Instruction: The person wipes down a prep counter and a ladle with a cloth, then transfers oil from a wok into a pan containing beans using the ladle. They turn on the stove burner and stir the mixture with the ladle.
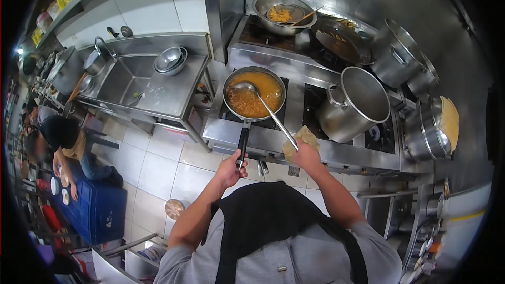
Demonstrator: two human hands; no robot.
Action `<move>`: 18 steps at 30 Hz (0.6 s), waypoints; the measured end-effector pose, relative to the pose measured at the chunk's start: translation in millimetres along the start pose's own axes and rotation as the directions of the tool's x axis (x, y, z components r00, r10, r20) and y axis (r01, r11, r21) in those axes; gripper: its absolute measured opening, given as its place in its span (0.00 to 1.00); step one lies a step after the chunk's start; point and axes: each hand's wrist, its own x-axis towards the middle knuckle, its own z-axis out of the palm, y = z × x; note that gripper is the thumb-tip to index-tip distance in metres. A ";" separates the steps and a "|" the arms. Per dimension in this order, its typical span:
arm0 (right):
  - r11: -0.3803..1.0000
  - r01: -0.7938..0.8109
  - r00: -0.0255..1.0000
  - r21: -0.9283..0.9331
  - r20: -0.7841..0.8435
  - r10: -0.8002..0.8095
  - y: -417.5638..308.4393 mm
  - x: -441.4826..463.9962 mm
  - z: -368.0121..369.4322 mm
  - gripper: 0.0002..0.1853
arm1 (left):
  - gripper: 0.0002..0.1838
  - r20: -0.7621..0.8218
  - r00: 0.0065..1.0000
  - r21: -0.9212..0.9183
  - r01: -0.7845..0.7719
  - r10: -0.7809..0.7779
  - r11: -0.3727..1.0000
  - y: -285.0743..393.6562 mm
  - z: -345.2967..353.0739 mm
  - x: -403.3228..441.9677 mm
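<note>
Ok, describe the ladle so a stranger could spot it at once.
Find the steel stove, then the pan of orange-brown food at its front left. The ladle slants from that food to the person's right hand; its long silver handle sets it apart from the pan's shorter black one, held in the left hand.

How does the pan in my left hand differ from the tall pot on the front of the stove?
The pan is shallow; the tall pot is much deeper. The pan has one long black handle, gripped by your left hand; the pot shows a metal loop handle. The pan holds orange-brown food with a ladle in it; the pot's visible inside shows bare metal. Both are round and lidless.
</note>
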 end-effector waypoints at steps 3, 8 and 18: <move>1.000 -0.005 1.000 0.016 -0.023 0.006 6.3 17.3 6.4 0.14 | 0.22 -0.009 1.000 -0.039 -0.022 0.021 0.999 -4.4 -1.9 -7.9; 0.999 -0.035 0.999 -0.008 -0.040 0.034 -3.4 30.3 -6.5 0.15 | 0.28 -0.029 0.998 -0.070 -0.064 0.062 0.996 -23.5 -11.1 -7.6; 0.999 -0.032 0.997 0.034 -0.069 0.035 12.5 47.1 -2.0 0.15 | 0.36 -0.080 0.992 -0.069 -0.100 0.094 0.993 -46.1 -21.5 -5.7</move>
